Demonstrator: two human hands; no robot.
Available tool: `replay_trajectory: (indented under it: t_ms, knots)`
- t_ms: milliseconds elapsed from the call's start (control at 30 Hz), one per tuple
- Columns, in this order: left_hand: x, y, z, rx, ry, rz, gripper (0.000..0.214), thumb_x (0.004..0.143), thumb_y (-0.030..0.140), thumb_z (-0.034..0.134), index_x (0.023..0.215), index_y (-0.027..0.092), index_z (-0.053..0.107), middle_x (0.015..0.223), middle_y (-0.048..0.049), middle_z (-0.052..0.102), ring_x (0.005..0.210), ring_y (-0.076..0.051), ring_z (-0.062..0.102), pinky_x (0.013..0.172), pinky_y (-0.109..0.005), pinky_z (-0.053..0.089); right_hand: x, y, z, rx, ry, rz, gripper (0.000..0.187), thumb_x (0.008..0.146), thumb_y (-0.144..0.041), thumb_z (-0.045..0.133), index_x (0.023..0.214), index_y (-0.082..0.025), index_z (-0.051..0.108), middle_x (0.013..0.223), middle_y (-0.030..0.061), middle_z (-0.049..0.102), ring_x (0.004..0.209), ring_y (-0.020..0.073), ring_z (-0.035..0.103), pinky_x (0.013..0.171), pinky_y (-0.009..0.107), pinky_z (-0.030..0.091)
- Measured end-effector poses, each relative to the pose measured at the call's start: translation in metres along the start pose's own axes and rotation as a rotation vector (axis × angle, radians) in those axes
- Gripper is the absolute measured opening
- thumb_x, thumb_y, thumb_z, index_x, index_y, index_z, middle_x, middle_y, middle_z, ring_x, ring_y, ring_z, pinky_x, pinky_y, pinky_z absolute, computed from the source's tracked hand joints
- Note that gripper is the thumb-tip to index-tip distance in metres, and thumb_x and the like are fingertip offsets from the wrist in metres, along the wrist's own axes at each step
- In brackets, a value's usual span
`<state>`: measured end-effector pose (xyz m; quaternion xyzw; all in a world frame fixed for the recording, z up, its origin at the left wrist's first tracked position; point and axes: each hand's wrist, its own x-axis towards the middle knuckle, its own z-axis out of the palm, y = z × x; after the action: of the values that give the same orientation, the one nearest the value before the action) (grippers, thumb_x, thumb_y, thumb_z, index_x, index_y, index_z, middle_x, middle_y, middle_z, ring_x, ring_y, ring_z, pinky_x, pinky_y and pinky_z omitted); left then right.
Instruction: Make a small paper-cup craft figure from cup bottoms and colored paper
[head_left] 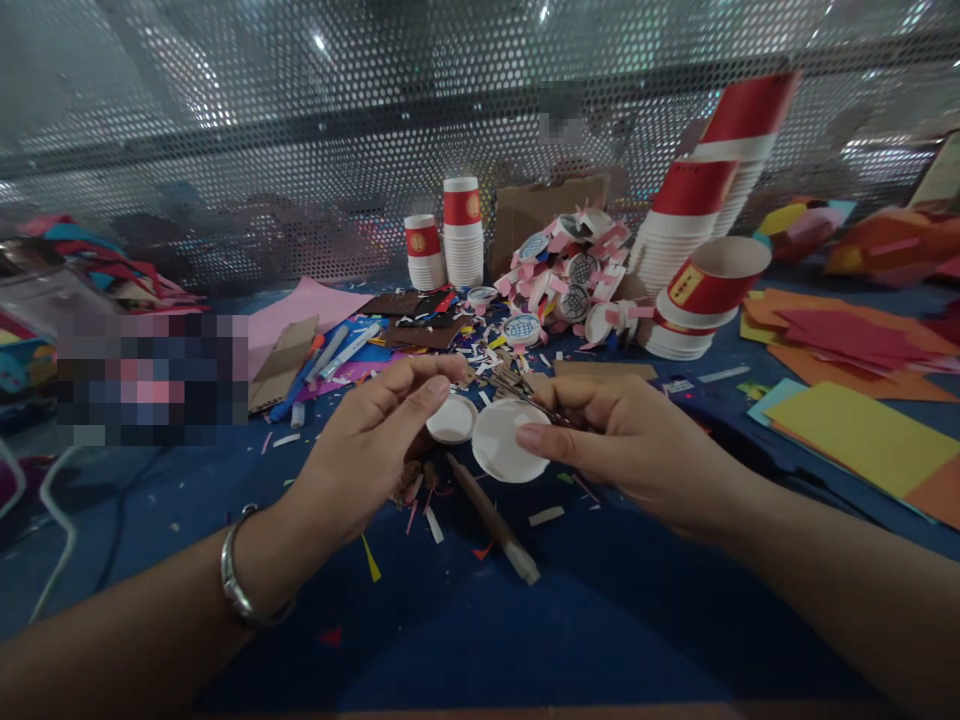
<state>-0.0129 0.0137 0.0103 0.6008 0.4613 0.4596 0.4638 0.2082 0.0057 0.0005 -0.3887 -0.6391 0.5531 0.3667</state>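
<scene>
Big white disc (501,447) and small white disc (451,421) are side by side in the middle of the scene, between the two hands, with the small one on the left. Their edges look so close that I cannot tell if they are joined. The right hand (634,445) pinches the big disc at its right edge. Its thumb lies flat on the white top and its fingers curl on the far side, maybe so the disc cannot slip while its face points up to the eyes. Something dark and thin is by those fingers, but it is too blurry to name. The left hand (371,425) is bent, with thumb and fingers close together, just over the small disc; I cannot tell if it grips it. Both arms reach in from the near side and slant toward each other, and a silver bracelet (236,570) is on the left wrist. A brown stick (491,515) lies on the blue table (450,650), near the discs. Far off, red and white cups (463,240) are stacked, likely to save room. A heap of pink and white paper crafts (574,280) sits far back, maybe put there to leave room for hands. Yellow paper (862,430) lies on the right.
</scene>
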Motion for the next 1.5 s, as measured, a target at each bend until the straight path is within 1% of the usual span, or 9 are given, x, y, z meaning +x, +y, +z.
replay_trajectory:
  t_ms: [100, 267, 467, 700, 833, 933, 1067, 1267, 1500]
  knots:
    - [-0.004, -0.002, 0.0, -0.026, -0.118, -0.04, 0.021, 0.094, 0.04, 0.064, 0.104, 0.024, 0.073, 0.096, -0.0025, 0.073, 0.088, -0.017, 0.066, 0.08, -0.029, 0.053, 0.001, 0.001, 0.001, 0.028, -0.012, 0.024, 0.026, 0.084, -0.039, 0.078, 0.087, -0.016, 0.067, 0.079, 0.0005, 0.062, 0.07, 0.0118, 0.049, 0.06, 0.025, 0.033]
    - [-0.012, 0.0, 0.0, 0.006, -0.249, -0.054, 0.023, 0.097, 0.042, 0.061, 0.091, 0.021, 0.069, 0.075, 0.0021, 0.063, 0.067, -0.009, 0.055, 0.061, -0.021, 0.044, 0.002, -0.001, 0.001, 0.027, -0.007, -0.019, 0.023, 0.084, -0.035, 0.078, 0.085, -0.015, 0.068, 0.076, -0.0018, 0.058, 0.068, 0.0097, 0.047, 0.058, 0.023, 0.033]
    - [-0.014, 0.005, 0.001, -0.028, -0.331, -0.082, 0.022, 0.097, 0.038, 0.062, 0.091, 0.018, 0.065, 0.079, 0.0005, 0.063, 0.07, -0.01, 0.057, 0.065, -0.022, 0.046, 0.001, -0.004, 0.002, 0.008, 0.013, -0.076, 0.021, 0.084, -0.034, 0.079, 0.081, -0.016, 0.069, 0.075, -0.0021, 0.059, 0.067, 0.0098, 0.049, 0.06, 0.023, 0.037]
    - [-0.017, 0.003, 0.002, -0.206, -0.441, -0.158, 0.022, 0.097, 0.039, 0.06, 0.089, 0.018, 0.06, 0.088, -0.0039, 0.063, 0.08, -0.017, 0.062, 0.076, -0.032, 0.053, 0.0, -0.01, 0.003, 0.008, 0.028, -0.08, 0.024, 0.084, -0.038, 0.078, 0.079, -0.017, 0.068, 0.074, -0.001, 0.06, 0.064, 0.0111, 0.05, 0.059, 0.024, 0.04]
    - [-0.018, 0.005, 0.002, -0.302, -0.511, -0.209, 0.021, 0.098, 0.039, 0.058, 0.091, 0.019, 0.058, 0.089, -0.0042, 0.063, 0.08, -0.018, 0.064, 0.075, -0.033, 0.055, 0.0, -0.01, 0.003, 0.013, 0.031, -0.083, 0.025, 0.083, -0.04, 0.078, 0.08, -0.017, 0.068, 0.072, -0.0015, 0.059, 0.064, 0.0114, 0.049, 0.059, 0.024, 0.041]
    - [-0.019, 0.008, 0.002, -0.291, -0.53, -0.216, 0.022, 0.098, 0.04, 0.059, 0.091, 0.019, 0.056, 0.089, -0.004, 0.062, 0.077, -0.018, 0.062, 0.074, -0.035, 0.053, 0.0, -0.01, 0.003, 0.041, 0.02, -0.091, 0.024, 0.082, -0.038, 0.08, 0.081, -0.017, 0.068, 0.073, -0.0015, 0.06, 0.067, 0.0119, 0.052, 0.062, 0.024, 0.042]
    - [-0.019, 0.009, 0.001, -0.255, -0.529, -0.191, 0.023, 0.094, 0.04, 0.064, 0.088, 0.019, 0.056, 0.087, -0.0028, 0.059, 0.08, -0.017, 0.059, 0.074, -0.033, 0.049, 0.0, -0.01, 0.004, 0.06, 0.015, -0.087, 0.022, 0.081, -0.035, 0.081, 0.082, -0.017, 0.069, 0.076, -0.0016, 0.062, 0.07, 0.0119, 0.055, 0.063, 0.024, 0.043]
    - [-0.018, 0.012, 0.003, -0.326, -0.542, -0.221, 0.02, 0.089, 0.033, 0.069, 0.083, 0.018, 0.056, 0.08, -0.0011, 0.057, 0.076, -0.015, 0.054, 0.07, -0.029, 0.045, 0.0, -0.011, 0.003, 0.013, 0.021, -0.087, 0.024, 0.082, -0.039, 0.08, 0.083, -0.017, 0.069, 0.08, 0.0006, 0.065, 0.074, 0.0139, 0.058, 0.066, 0.025, 0.046]
    - [-0.018, 0.012, -0.001, -0.249, -0.56, -0.154, 0.019, 0.09, 0.03, 0.068, 0.082, 0.019, 0.055, 0.084, -0.0007, 0.057, 0.077, -0.014, 0.052, 0.07, -0.026, 0.044, -0.002, -0.011, 0.002, 0.042, 0.006, -0.106, 0.023, 0.085, -0.038, 0.078, 0.09, -0.018, 0.069, 0.086, 0.0013, 0.066, 0.078, 0.0142, 0.058, 0.069, 0.024, 0.045]
